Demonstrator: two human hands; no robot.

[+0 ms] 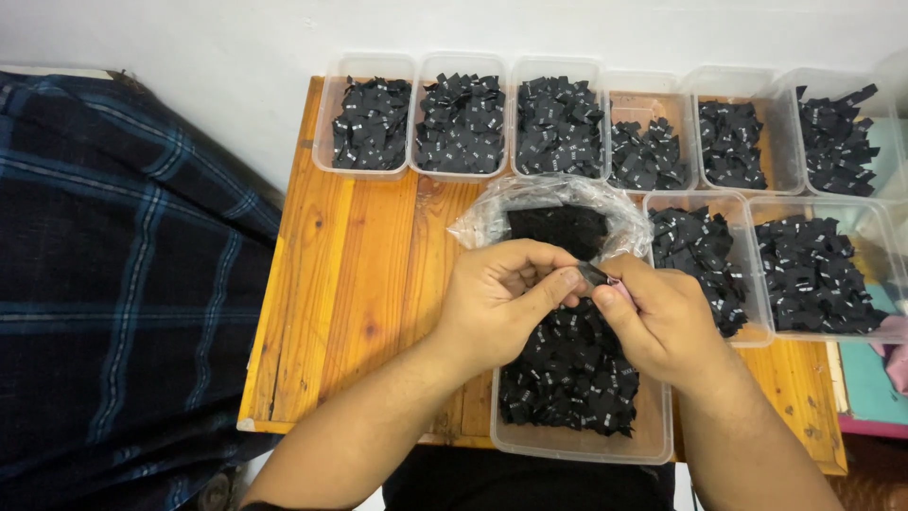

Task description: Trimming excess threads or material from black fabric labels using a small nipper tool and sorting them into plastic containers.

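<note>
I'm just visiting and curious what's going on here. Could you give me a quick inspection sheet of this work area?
Surface: wooden table, orange-brown planks.
Job's things: small black label pinched between both hands; open tub of black labels below them; clear plastic bag of black labels behind.
Clutter: eight more clear tubs of black labels, six along the back edge and two at the right.
Grippers: left hand and right hand meet at the label, fingers closed on it.
Cables: nothing seen.
Surroundings: white wall; dark plaid cloth on the left.
</note>
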